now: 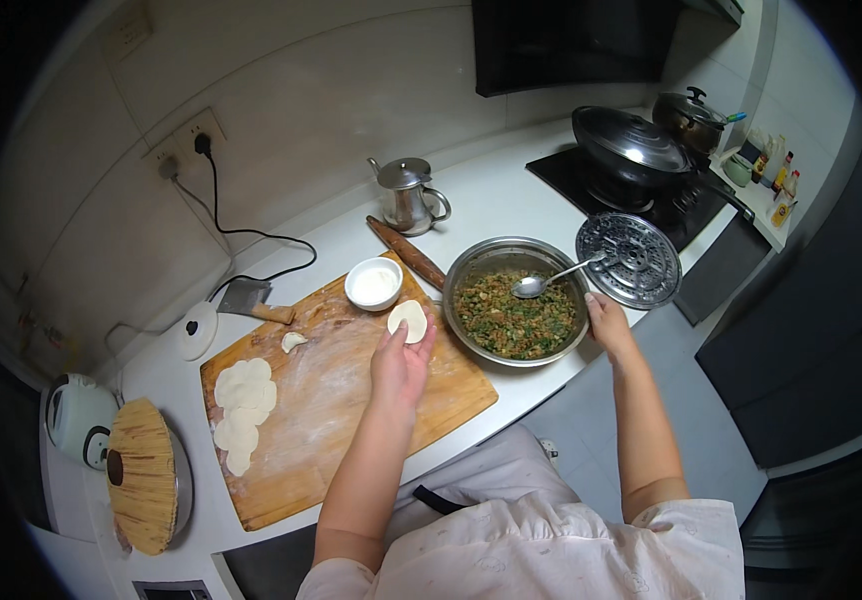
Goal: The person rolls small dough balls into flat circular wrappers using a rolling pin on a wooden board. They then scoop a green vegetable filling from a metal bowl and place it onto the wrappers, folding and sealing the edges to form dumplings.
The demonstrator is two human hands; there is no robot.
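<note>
Pinched in my left hand (401, 372) is a round, pale dough wrapper (409, 320), held above the board's right half. My right hand (606, 322) grips the right rim of a steel bowl (507, 253). Chopped green and brown filling (511, 325) covers the bowl's bottom, with a metal spoon (531, 287) resting in it, handle toward the upper right. Several more wrappers (244, 395) overlap at the left of the floured wooden board (336, 400). One folded dumpling (293, 341) lies near its far edge. A white bowl of white powder (373, 285) stands beside the held wrapper.
Behind the board are a rolling pin (403, 250), a steel kettle (407, 200) and a cleaver (246, 297). A perforated metal plate (631, 262) sits right of the bowl, before a lidded wok (636, 140) on the stove. A straw-coloured round lid (139, 475) is at far left.
</note>
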